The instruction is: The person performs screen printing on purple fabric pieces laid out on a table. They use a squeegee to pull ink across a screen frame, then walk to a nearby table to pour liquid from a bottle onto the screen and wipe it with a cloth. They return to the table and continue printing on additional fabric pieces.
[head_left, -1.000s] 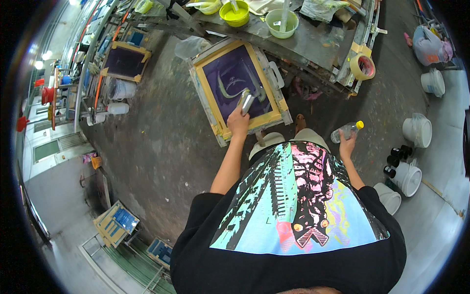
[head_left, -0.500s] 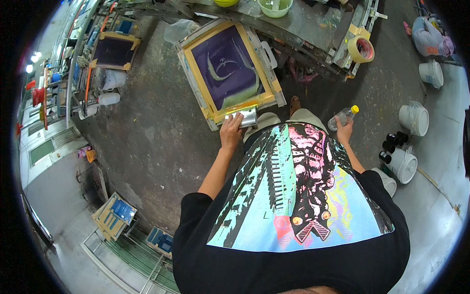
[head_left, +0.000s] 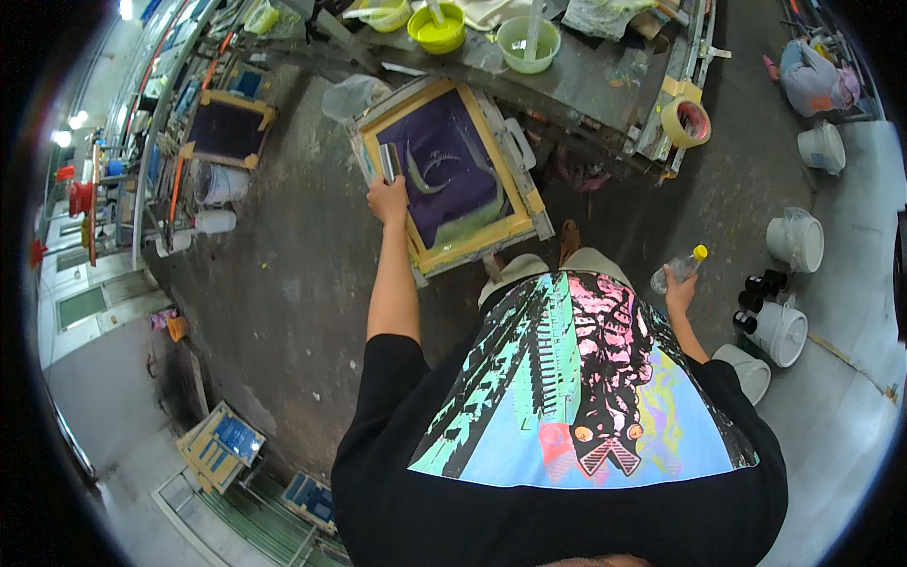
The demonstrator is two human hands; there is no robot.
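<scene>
My left hand grips a squeegee with a silver metal holder, seen almost edge-on. Both are over the left border of a screen-printing frame, whose edges carry yellow tape. The frame's purple mesh shows a pale curved design and a greenish smear near its lower end. Whether the squeegee touches the mesh, I cannot tell. Low by my right side, my right hand is closed round a clear plastic bottle with a yellow cap. The bottle leans to the right.
A workbench beyond the frame carries a yellow bowl, a pale green bowl and a tape roll at its corner. White buckets stand at the right wall. Another taped screen is at the left.
My left hand has carried the squeegee from the frame's near edge up to its left side and turned it lengthwise. My right hand and bottle sit slightly lower and further right.
</scene>
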